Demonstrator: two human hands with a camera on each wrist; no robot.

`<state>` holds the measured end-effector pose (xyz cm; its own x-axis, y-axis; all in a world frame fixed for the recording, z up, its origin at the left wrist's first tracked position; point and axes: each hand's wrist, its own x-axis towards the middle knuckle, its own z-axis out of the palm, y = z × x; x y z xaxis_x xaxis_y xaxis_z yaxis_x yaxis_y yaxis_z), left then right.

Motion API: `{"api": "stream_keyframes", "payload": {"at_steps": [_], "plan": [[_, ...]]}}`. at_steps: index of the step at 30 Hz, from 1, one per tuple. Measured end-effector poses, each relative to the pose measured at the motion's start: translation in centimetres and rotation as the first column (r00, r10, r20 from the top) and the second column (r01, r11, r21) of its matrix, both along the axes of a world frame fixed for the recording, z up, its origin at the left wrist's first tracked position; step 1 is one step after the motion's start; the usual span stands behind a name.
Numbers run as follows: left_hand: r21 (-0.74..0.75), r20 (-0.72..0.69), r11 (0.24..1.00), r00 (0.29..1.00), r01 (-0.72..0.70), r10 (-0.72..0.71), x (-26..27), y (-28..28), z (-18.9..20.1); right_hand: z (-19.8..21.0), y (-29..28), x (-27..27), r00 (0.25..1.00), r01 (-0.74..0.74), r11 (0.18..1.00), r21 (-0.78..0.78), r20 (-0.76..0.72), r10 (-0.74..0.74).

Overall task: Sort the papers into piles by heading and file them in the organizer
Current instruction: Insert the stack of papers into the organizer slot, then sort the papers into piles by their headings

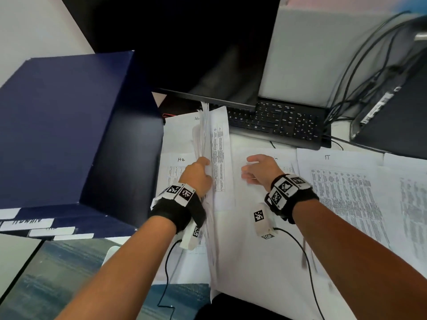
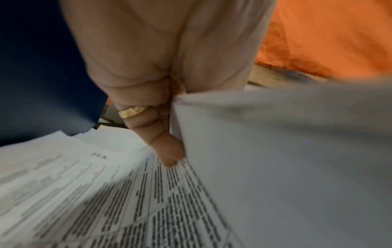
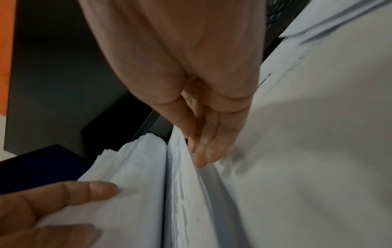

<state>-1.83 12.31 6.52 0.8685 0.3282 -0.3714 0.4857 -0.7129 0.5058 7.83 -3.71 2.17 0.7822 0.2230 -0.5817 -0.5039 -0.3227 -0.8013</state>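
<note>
My left hand point(image 1: 199, 174) grips a thick stack of printed papers point(image 1: 213, 144) that stands on its long edge over the desk. In the left wrist view its ringed fingers point(image 2: 152, 127) curl round the stack point(image 2: 275, 167). My right hand point(image 1: 256, 169) hovers just right of the stack with straight fingers point(image 3: 206, 149), their tips at the stack's side point(image 3: 182, 193), holding nothing. Sorted piles lie flat: one headed HR point(image 1: 181, 159), one headed IT point(image 1: 327, 157), another point(image 1: 184, 125) further back. The dark blue organizer point(image 1: 57, 123) stands to the left.
A black keyboard point(image 1: 277, 121) and a dark monitor point(image 1: 208, 54) sit behind the papers. Cables point(image 1: 360, 65) and a black device point(image 1: 379, 107) fill the back right. White labels point(image 1: 30, 224) mark the organizer's front. More sheets point(image 1: 413, 204) overlap at the right edge.
</note>
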Motion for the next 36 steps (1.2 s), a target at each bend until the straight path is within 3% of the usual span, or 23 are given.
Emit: {"api": "stream_keyframes", "payload": {"at_steps": [8, 11, 12, 15, 17, 18, 22, 25, 28, 32, 36], "plan": [[0.112, -0.126, 0.973, 0.974, 0.202, -0.188, 1.5, -5.0, -2.9, -1.0, -10.0, 0.0, 0.978, 0.192, 0.973, -0.125, 0.104, -0.18], [0.261, -0.239, 0.933, 0.953, 0.249, -0.187, 1.9, -6.8, -4.3, -1.3, -14.3, 0.0, 0.961, 0.219, 0.916, -0.335, 0.238, -0.143], [0.289, -0.272, 0.927, 0.949, 0.24, -0.161, 2.1, -7.5, -4.5, -1.2, -15.9, -0.1, 0.966, 0.196, 0.864, -0.463, 0.245, -0.087], [0.377, -0.288, 0.892, 0.947, 0.247, -0.141, 2.7, -10.0, -4.6, -1.1, -20.8, -0.1, 0.99, 0.121, 0.594, -0.795, 0.142, -0.011], [0.398, -0.179, 0.883, 0.965, 0.248, -0.191, 2.9, -12.5, -4.4, -1.0, -23.5, -0.1, 0.999, 0.044, 0.495, -0.868, 0.045, -0.009], [0.36, -0.122, 0.899, 0.968, 0.25, -0.221, 3.0, -13.9, -4.4, -1.0, -24.7, -0.2, 1.0, 0.025, 0.485, -0.874, 0.017, -0.022], [0.015, -0.042, 0.969, 0.968, 0.248, -0.247, 3.1, -19.0, -5.1, -1.0, -28.2, -0.4, 0.99, 0.106, 0.627, -0.772, 0.024, -0.139], [-0.16, -0.042, 0.969, 0.98, 0.187, -0.196, 3.0, -21.7, -5.6, -1.0, -29.3, -0.5, 0.997, 0.078, 0.715, -0.695, 0.075, -0.037], [-0.222, -0.022, 0.972, 0.996, 0.076, -0.083, 3.2, -22.7, -6.2, -1.0, -29.6, -0.9, 0.993, 0.023, 0.731, -0.682, 0.098, 0.06], [-0.304, -0.018, 0.951, 0.998, -0.057, 0.054, 3.2, -22.6, -6.9, -0.2, -30.0, -1.1, 0.991, -0.106, 0.723, -0.683, -0.013, 0.132], [-0.41, 0.001, 0.866, 0.949, -0.286, 0.314, 3.2, -22.8, -6.8, 1.1, -29.7, -1.4, 0.967, -0.234, 0.682, -0.693, -0.096, 0.234]]}}
